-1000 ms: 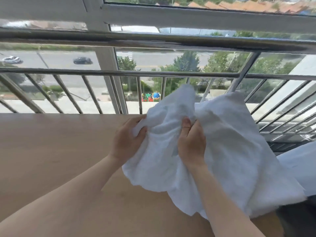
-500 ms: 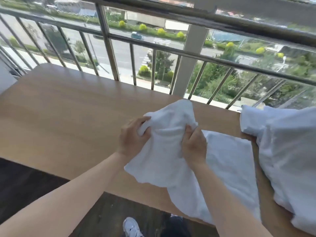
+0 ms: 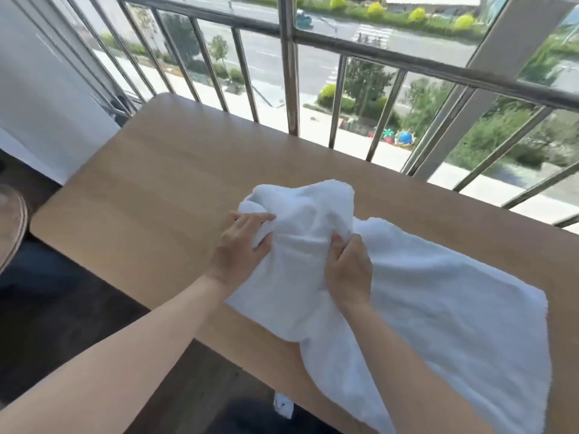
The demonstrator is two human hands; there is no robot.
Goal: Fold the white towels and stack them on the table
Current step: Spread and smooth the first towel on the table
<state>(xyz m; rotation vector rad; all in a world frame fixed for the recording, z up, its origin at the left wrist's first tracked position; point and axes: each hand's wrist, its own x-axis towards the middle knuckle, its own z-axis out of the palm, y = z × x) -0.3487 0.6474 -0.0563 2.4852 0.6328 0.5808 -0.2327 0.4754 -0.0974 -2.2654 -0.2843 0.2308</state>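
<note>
Centrally, a white towel (image 3: 438, 296) lies crumpled on the wooden table (image 3: 156, 183); I read it as a single, unfolded piece of terry cloth. Its bunched upper part rises in a hump between and just beyond the two hands. Its broader, flatter part spreads away to the right of the right hand and reaches the table's near edge beside the right forearm.

Left hand (image 3: 241, 245): the fingers curl into the cloth at the hump's left side and the thumb lies on top, so a gather of towel is pinched between them. Right hand (image 3: 347, 267): it is clamped on a ridge of cloth at the hump's right side, with the back of the hand toward me and the thumb pressed along the fabric. Its fingertips are buried in the towel and I cannot see them.

The two hands sit near each other, with a band of towel spanning between them. Both forearms are unsleeved and enter from the lower edge of my view.

Left of the left hand, the tabletop shows pale wood with a rounded corner. Beyond both hands, past the table's far edge, stands a metal railing (image 3: 289, 73) of upright bars, with a street, shrubs and trees below it. Under the left forearm I see dark floor (image 3: 78, 302). A white wall (image 3: 37, 89) stands far to the left of the left hand.
</note>
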